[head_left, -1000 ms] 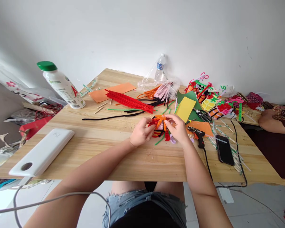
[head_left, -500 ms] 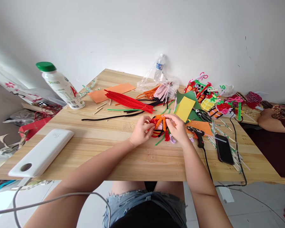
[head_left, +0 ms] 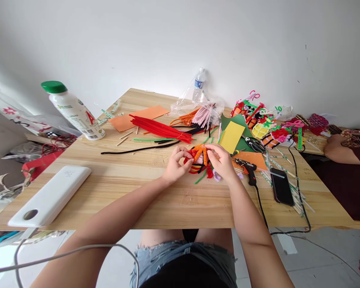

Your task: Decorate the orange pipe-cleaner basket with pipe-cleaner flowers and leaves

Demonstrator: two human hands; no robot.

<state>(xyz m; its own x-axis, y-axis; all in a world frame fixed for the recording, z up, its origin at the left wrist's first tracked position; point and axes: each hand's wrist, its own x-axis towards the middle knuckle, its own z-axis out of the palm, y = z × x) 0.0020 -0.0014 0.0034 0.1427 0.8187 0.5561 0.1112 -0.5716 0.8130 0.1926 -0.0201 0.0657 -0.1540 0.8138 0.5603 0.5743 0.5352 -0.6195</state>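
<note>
Between my hands is a small pipe-cleaner craft (head_left: 201, 155) with bent orange strands on top, red tufts, pink inside and black-striped sides. My left hand (head_left: 177, 165) pinches its left side, fingers curled. From the right, my right hand (head_left: 221, 161) has thumb and fingertips closed on an orange strand near the top. Part of the craft is hidden behind the fingers. A green pipe cleaner (head_left: 200, 177) and a lilac curl (head_left: 216, 176) lie just below it. Behind my left hand rests a bundle of red pipe cleaners (head_left: 160, 129).
At right lie a glue gun (head_left: 248, 168) with its cord, a phone (head_left: 282, 187), scissors (head_left: 255, 144) and yellow card (head_left: 231, 137). Finished-looking crafts (head_left: 271, 138) stand behind. A white bottle (head_left: 78, 114) and power bank (head_left: 52, 196) are at left. Another person's arm (head_left: 340, 150) shows far right.
The whole view has shifted slightly, so things sit a little further left. Both hands keep nearly the same grip on the craft.
</note>
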